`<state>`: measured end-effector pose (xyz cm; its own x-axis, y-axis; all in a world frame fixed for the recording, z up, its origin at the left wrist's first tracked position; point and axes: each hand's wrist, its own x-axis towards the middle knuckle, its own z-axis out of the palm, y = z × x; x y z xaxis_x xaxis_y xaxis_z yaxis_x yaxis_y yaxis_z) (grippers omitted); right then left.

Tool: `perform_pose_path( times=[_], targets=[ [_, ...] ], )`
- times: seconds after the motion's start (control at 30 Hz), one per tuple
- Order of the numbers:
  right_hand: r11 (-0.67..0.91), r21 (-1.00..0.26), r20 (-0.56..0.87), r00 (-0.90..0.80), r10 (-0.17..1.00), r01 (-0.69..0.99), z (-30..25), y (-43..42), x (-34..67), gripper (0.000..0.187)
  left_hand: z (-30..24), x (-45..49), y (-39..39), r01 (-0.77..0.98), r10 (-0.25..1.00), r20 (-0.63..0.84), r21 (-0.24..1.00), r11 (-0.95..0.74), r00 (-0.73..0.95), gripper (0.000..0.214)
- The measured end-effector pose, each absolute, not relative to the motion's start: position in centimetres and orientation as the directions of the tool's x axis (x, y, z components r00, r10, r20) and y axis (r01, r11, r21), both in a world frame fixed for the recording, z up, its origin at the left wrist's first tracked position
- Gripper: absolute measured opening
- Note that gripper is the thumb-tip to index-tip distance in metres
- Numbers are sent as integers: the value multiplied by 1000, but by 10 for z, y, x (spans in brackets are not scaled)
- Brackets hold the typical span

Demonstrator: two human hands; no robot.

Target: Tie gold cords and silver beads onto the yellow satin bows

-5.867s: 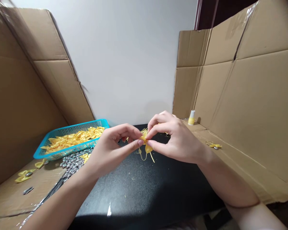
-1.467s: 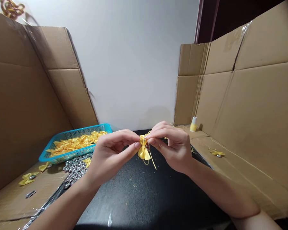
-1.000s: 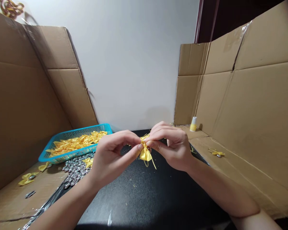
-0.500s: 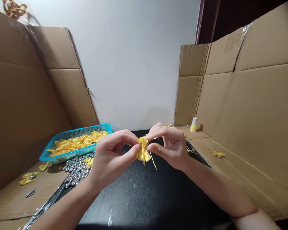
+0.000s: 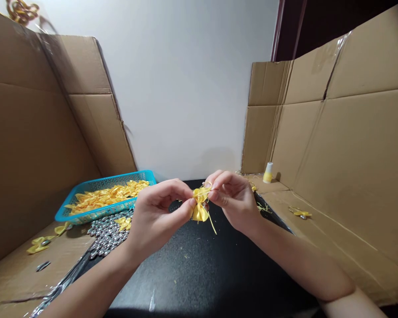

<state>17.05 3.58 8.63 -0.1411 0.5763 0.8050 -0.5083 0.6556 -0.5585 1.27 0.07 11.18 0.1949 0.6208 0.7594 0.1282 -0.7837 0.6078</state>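
Observation:
A small yellow ribbon bow (image 5: 199, 207) hangs in the air above the black table (image 5: 199, 269). My left hand (image 5: 155, 216) pinches its middle between thumb and forefinger. My right hand (image 5: 234, 201) pinches a thin yellow thread at the bow's top, fingers closed, just right of the bow. Loose thread ends dangle below the bow.
A blue basket (image 5: 102, 201) full of yellow ribbon pieces stands at the left, with a heap of silver metal clips (image 5: 106, 229) before it. Finished bows (image 5: 40, 245) lie on the left cardboard. A small thread spool (image 5: 268, 172) and another bow (image 5: 298, 213) sit at the right. Cardboard walls enclose both sides.
My right hand has drawn slightly up and right from the bow, pulling the thread taut. The left hand keeps its pinch on the bow.

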Motion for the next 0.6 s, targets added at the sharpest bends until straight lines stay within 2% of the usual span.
perform_pose_path(
  times=[0.13,0.33,0.6],
  targets=[
    [657,-530,819,-122,561,-536,85,33,170,13,112,13,1,138,627,752,612,-779,202,13],
    [694,-560,811,-125,572,-454,87,28,173,18,108,14,2,137,634,740,621,-772,223,12],
    [794,-454,888,-134,439,-404,88,29,176,15,108,14,3,133,615,739,605,-785,273,9]
  ],
)
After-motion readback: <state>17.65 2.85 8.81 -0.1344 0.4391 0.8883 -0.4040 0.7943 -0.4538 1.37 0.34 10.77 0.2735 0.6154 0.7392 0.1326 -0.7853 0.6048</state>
